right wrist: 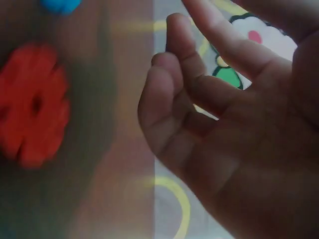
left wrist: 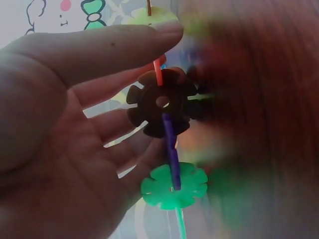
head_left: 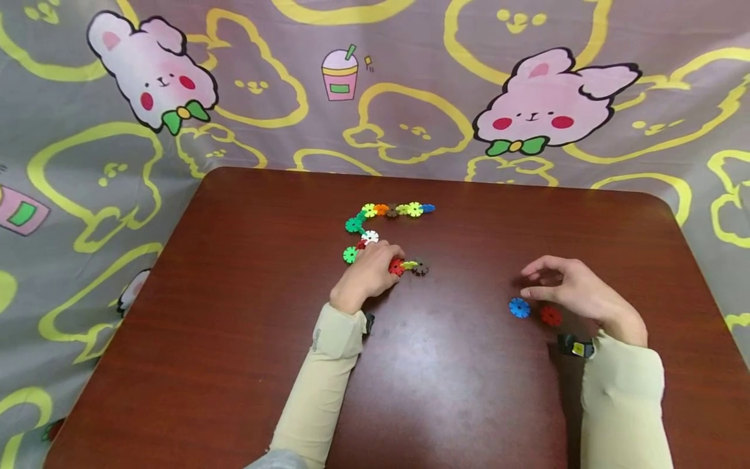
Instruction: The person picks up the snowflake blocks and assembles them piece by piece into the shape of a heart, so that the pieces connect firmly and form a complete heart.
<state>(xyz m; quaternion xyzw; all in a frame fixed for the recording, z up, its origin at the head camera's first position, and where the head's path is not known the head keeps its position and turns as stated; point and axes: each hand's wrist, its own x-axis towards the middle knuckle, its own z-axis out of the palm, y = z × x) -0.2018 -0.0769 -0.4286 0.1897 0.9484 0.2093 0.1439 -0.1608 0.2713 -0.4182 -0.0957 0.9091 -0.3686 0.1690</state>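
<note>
Notched plastic discs slotted together form a winding chain (head_left: 353, 225) on the table, with green, yellow, orange, brown, white and red pieces. My left hand (head_left: 370, 273) grips its near stretch by a red disc (head_left: 396, 267), covering part of it. In the left wrist view, the thumb (left wrist: 114, 47) crosses in front of the chain and the fingers lie behind; a dark disc (left wrist: 149, 115), a purple one edge-on (left wrist: 172, 147) and a green disc (left wrist: 158, 185) show. My right hand (head_left: 577, 293), fingers loosely bent and holding nothing, hovers by a loose blue disc (head_left: 519, 307) and red disc (head_left: 551, 316).
The brown wooden table (head_left: 234, 312) has rounded far corners. Behind it and along its sides hangs a patterned cloth (head_left: 410, 124) with cartoon rabbits. A dark strap device (head_left: 575, 347) sits at the right wrist.
</note>
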